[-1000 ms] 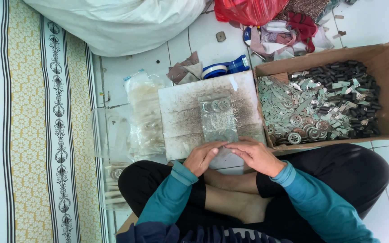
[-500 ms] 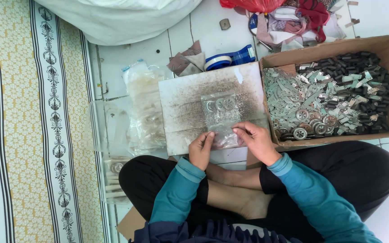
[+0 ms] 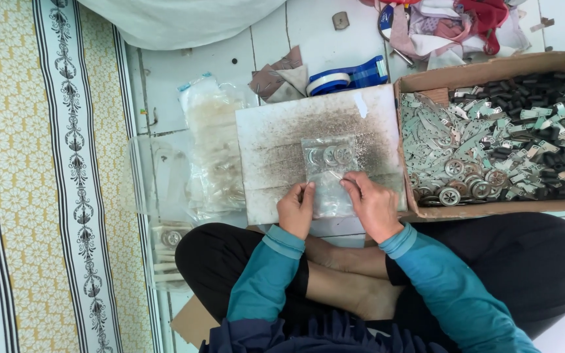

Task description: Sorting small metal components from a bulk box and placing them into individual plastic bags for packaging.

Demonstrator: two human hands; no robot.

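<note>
A: Head view, looking down. What are the hands doing?

B: Both rest on a small clear plastic bag that lies flat on a scuffed white board. The left hand has its fingers curled, the tips pinching the bag's left edge near the bottom. The right hand is half closed too, thumb and forefinger gripping the bag's right edge.

A: Anything inside the bag?

B: A few round metal wheels sit in a row near its upper end; the lower part looks flat, and I cannot tell if more is in there.

A: And around the board?

B: Just to the right, touching the board's edge, stands an open cardboard box filled with grey metal strips, more wheels and dark short pieces at the back. To the left lies a heap of empty clear bags. Beyond the board's far edge is a blue and white tape dispenser, with brown scraps beside it. The person sits cross-legged on a white tiled floor, a patterned yellow mat well off to the left.
</note>
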